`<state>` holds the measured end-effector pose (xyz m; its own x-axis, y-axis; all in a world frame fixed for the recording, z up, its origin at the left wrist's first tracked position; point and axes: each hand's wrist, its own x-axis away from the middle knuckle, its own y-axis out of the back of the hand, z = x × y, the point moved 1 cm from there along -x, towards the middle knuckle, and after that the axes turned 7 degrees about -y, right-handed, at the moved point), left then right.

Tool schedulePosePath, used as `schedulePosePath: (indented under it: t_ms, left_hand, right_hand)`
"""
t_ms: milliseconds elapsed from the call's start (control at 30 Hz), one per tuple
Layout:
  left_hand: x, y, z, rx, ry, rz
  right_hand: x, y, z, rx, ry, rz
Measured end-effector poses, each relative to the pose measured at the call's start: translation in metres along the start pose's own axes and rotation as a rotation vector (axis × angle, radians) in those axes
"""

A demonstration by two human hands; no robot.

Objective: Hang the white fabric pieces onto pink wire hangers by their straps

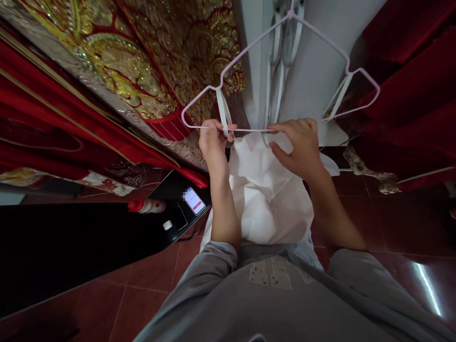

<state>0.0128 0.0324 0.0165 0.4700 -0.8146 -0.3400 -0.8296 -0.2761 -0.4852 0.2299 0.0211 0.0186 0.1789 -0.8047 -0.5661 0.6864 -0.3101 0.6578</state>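
A pale lilac wire hanger [285,61] hangs in front of me, its bottom bar at hand height. My left hand [213,142] is closed around a white strap and the bar at the hanger's left end. My right hand [299,145] pinches the white fabric [265,199] up against the middle of the bar. The white cloth drapes down between my forearms to my grey top. A second white strap [338,99] loops over the hanger's right shoulder.
Red and gold embroidered garments [117,61] hang at the left, dark red cloth [416,85] at the right. A black table [71,247] at the lower left holds a phone [194,200], a red-capped bottle [147,205] and a small white object [167,225]. The floor is red tile.
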Motion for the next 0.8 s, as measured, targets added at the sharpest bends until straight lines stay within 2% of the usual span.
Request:
schedulePosePath:
  t_ms: [67, 167, 267, 367, 433, 500, 600, 700, 800]
  left_hand:
    - [0.003, 0.003, 0.000, 0.033, 0.002, 0.066]
    - [0.011, 0.010, 0.003, 0.054, -0.034, 0.126]
    - [0.021, 0.019, 0.001, -0.058, -0.027, 0.157]
    - [0.028, 0.025, -0.016, -0.204, 0.053, 0.219]
    - [0.026, 0.024, -0.034, -0.212, 0.078, 0.262]
    - [0.017, 0.017, -0.052, -0.145, 0.088, 0.315]
    - [-0.008, -0.003, -0.071, 0.055, 0.084, 0.367]
    - [-0.036, -0.020, -0.078, 0.129, 0.210, 0.259]
    - [-0.050, -0.027, -0.079, 0.125, 0.221, 0.173]
  right_hand:
    - [0.004, -0.007, 0.000, 0.032, -0.044, -0.013]
    - [0.005, -0.008, -0.001, 0.017, -0.020, -0.061]
    - [0.002, -0.007, 0.000, 0.007, -0.007, -0.084]
    - [0.001, -0.008, 0.001, 0.002, -0.003, -0.094]
    - [0.001, -0.009, 0.001, -0.019, 0.000, -0.106]
    - [0.002, -0.011, 0.001, -0.039, -0.009, -0.123]
    - [0.003, -0.015, 0.002, -0.048, -0.033, -0.116]
    - [0.004, -0.019, 0.001, -0.041, -0.039, -0.081]
    - [0.004, -0.020, -0.001, -0.028, -0.011, -0.054]
